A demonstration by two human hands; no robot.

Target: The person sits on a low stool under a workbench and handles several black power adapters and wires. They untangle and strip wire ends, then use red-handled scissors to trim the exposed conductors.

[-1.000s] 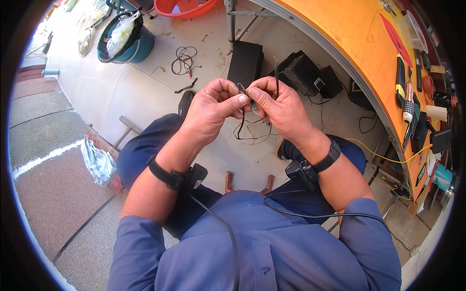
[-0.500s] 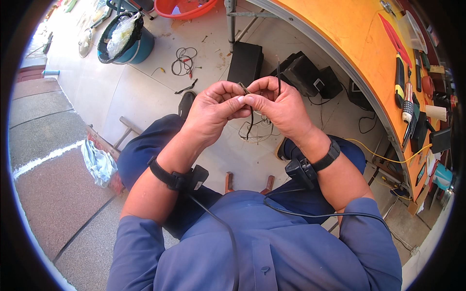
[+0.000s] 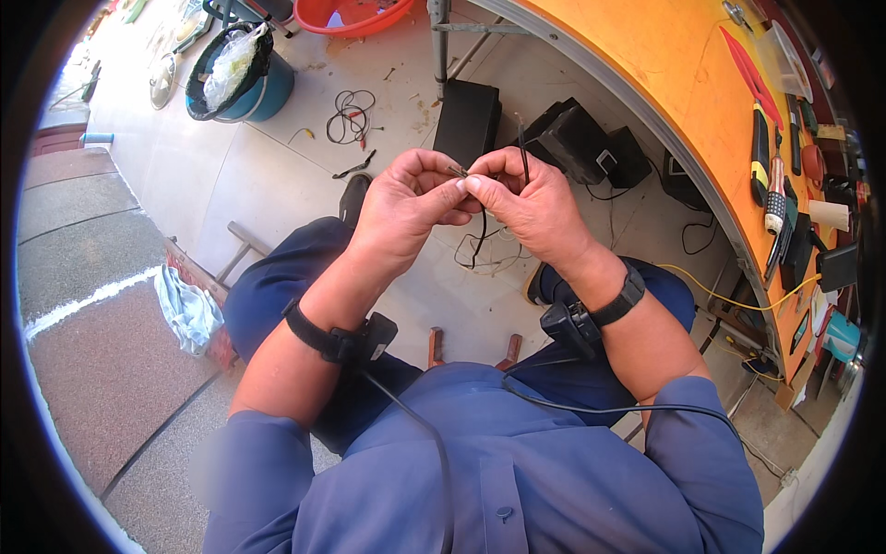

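In front of my chest, both hands meet at the fingertips over a thin black cable [image 3: 482,231]. My left hand [image 3: 406,203] is closed, thumb and fingers pinching near a small dull metal end piece [image 3: 458,171]; its exact kind is too small to tell. My right hand [image 3: 535,203] pinches the cable right beside it. One length of the cable hangs below the fingertips, while another thin end [image 3: 523,152] sticks up past my right fingers. Where the cable meets the metal piece is hidden by my thumbs.
An orange table [image 3: 664,46] curves along the right, bearing a screwdriver [image 3: 775,198] and red-handled tool. Beneath it sit black boxes [image 3: 466,120]. On the floor lie a coiled cable [image 3: 349,118] and pale wire; a blue bucket [image 3: 268,97] and red basin [image 3: 355,26] stand farther off.
The small metal piece has tilted lower toward the left between my fingertips. The upright cable end at my right hand has shifted slightly left. Both arms stay nearly in place.
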